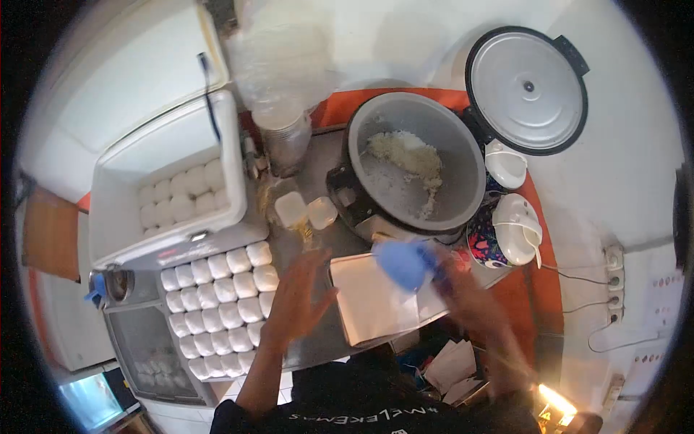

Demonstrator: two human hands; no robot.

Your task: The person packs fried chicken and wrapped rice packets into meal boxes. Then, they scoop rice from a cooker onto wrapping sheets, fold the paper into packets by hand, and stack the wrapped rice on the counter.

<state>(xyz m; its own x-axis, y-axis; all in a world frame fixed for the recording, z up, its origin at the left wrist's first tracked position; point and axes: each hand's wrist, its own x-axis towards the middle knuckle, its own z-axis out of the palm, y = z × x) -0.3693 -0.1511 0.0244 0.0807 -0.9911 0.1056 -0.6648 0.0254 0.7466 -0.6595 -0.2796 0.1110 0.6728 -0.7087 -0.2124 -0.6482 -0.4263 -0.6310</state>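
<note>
My left hand (300, 296) is open, fingers apart, between rows of white rounded packs (217, 293) and a stack of pale paper sheets (369, 300). Over the right part of the paper, my right hand (455, 282) is closed on a blue rounded piece (403, 265); motion blurs it and its exact kind is unclear. Just behind the paper stands a large rice cooker (358, 134), with some rice (410, 159) left in its pot. Two small white-topped containers (291, 210) sit left of the cooker.
An open cooler box (170, 249) with white packs inside stands at the left. Stacked plastic cups (282, 141) rise behind the counter (318, 163). A round lid (528, 90) leans at the back right, near patterned pots with white lids (517, 228). Cables (582, 273) hang at the right wall.
</note>
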